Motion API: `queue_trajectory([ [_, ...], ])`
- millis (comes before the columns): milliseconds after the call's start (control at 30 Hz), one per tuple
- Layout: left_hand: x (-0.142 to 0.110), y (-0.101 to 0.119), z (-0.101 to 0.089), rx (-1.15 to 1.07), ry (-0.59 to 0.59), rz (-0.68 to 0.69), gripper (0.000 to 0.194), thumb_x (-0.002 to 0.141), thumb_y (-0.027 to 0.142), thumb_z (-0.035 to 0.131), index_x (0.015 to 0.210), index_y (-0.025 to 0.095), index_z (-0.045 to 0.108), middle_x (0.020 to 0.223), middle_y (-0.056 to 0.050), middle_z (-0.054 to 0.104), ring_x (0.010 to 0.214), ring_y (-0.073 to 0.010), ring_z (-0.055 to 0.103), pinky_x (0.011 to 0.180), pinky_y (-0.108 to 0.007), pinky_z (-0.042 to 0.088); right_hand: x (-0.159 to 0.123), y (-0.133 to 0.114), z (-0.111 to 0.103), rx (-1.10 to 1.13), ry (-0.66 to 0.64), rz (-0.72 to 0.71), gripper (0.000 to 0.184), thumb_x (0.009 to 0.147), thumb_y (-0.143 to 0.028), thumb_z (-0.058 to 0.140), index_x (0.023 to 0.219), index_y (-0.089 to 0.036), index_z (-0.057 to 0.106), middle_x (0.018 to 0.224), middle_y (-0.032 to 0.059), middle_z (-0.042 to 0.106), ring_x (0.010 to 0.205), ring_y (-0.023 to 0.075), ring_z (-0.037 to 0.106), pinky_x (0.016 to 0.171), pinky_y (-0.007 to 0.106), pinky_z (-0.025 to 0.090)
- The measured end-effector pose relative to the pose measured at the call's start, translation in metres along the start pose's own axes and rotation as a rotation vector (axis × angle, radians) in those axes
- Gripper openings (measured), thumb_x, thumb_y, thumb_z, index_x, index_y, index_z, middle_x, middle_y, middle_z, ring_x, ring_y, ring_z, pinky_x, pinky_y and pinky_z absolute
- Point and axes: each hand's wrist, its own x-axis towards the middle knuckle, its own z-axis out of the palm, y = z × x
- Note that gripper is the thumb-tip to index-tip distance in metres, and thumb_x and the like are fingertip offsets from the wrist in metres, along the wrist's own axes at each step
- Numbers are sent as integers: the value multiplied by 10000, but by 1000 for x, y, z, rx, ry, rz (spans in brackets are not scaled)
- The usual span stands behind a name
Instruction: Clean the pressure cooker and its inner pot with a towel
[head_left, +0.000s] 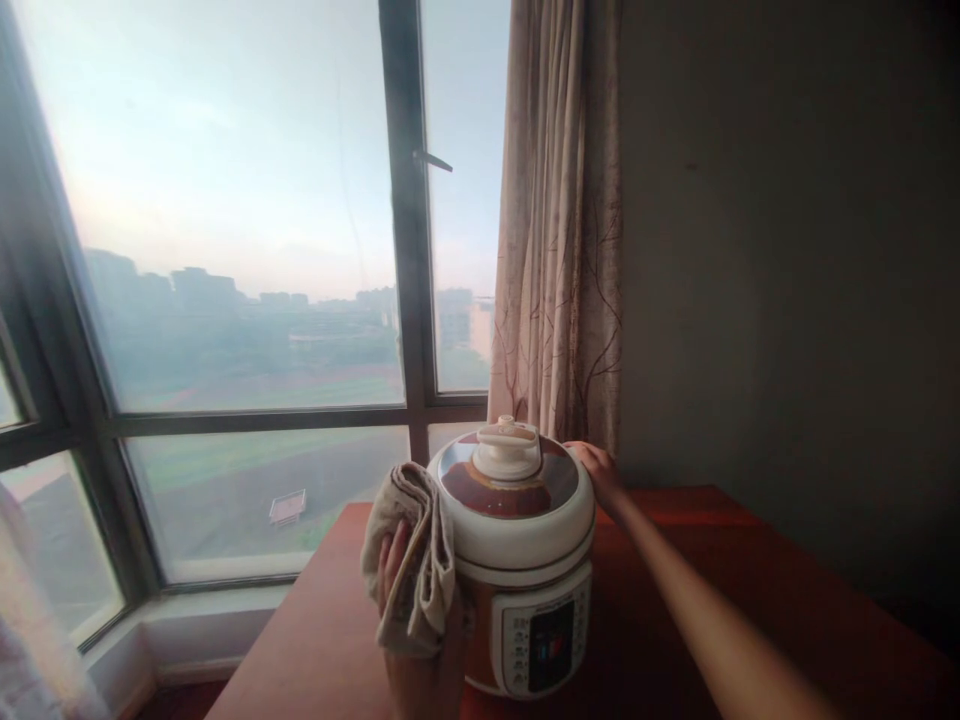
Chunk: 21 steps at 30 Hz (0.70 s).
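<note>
An electric pressure cooker [517, 545] stands upright on the reddish wooden table [300, 620], its white and brown body topped by a shiny lid with a white knob. Its control panel [544, 640] faces me. My left hand [394, 570] is closed round a folded beige cloth [420, 580], which is against or very close to the cooker's left side; contact there is hard to make out. At the far right of the lid, my right hand [596, 468] grips the cooker's rim. The thumb and part of those fingers are hidden.
Beyond the table is a large window [247, 250] with dark frames and a handle [433, 160]. A patterned curtain [555, 230] hangs behind the cooker. To the right rises a dark wall [780, 260]. A white sill [217, 605] runs below the window at left.
</note>
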Motion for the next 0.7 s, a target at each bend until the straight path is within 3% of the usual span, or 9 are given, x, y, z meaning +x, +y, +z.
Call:
queue_trajectory([
  [133,4,7,-5,62,-72,196,701,883,249,609,1534,329,362,1615,-84,344,1481,-349,298,1192,-563,293,0,0,0,-8,7,-3,504,771,-568,485,865,-166,773,943,125,777,964,320,679,841,403,505],
  [233,31,-8,-11,111,-91,241,671,868,294,618,1507,314,414,1546,-96,456,1450,-362,357,1182,-574,302,-1,-1,0,-15,26,-1,505,771,-575,485,853,-171,776,931,123,779,945,316,682,823,396,512],
  [333,63,-25,-14,85,-207,98,504,891,378,574,1382,263,583,1371,-107,632,1320,-350,530,1148,-522,378,-4,-1,0,-23,51,4,507,774,-573,476,849,-171,777,917,122,780,919,313,686,801,387,516],
  [433,93,-24,-13,18,-334,-72,449,898,454,543,1259,229,688,1291,-92,689,1248,-332,594,1135,-457,406,-6,0,0,-47,93,14,491,784,-545,467,864,-171,775,939,119,778,934,312,685,813,383,509],
  [600,129,-5,0,-217,-419,-252,623,808,536,624,1332,200,635,1345,-70,666,1299,-337,545,1139,-453,396,-9,5,-2,-113,177,51,493,807,-534,440,905,-188,776,973,110,777,955,310,688,828,388,500],
  [700,141,-9,12,-301,-425,-317,669,801,535,618,1369,183,591,1315,-75,682,1284,-318,555,1115,-447,419,-10,6,-3,-156,209,64,493,807,-533,428,908,-200,777,964,103,777,949,308,689,822,387,497],
])
